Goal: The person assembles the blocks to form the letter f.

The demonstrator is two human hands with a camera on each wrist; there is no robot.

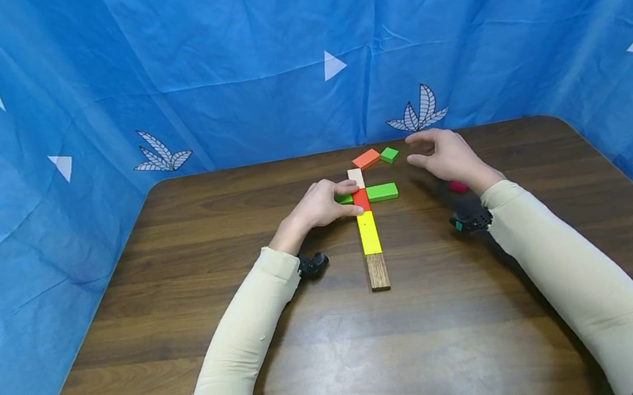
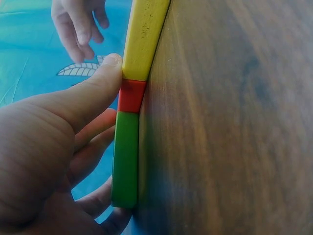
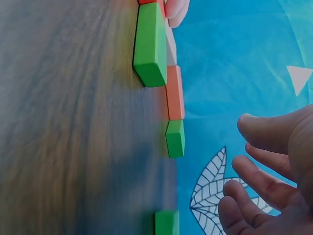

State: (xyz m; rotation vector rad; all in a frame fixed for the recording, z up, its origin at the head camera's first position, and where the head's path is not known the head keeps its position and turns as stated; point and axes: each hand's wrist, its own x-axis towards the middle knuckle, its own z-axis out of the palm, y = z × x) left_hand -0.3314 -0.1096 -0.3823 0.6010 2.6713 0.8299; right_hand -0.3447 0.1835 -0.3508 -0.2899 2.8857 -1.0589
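A line of wooden blocks runs away from me on the table: a brown block (image 1: 378, 272), a yellow block (image 1: 369, 232), a red block (image 1: 361, 199) and a white block (image 1: 355, 177). A green block (image 1: 382, 192) abuts the red one on the right; another green block (image 2: 126, 159) abuts its left side. My left hand (image 1: 325, 204) rests over this crossing, thumb tip by the yellow-red joint, forefinger near the white block. To the right, my right hand (image 1: 448, 155) hovers above the table, holding nothing, thumb and fingers spread apart.
Beyond the white block, an orange block (image 1: 367, 159) and a small green block (image 1: 390, 155) lie slanted near the table's far edge. A magenta block (image 1: 458, 186) shows partly under my right wrist. Another green block (image 3: 167, 223) appears low in the right wrist view. A blue curtain (image 1: 255, 99) surrounds the table.
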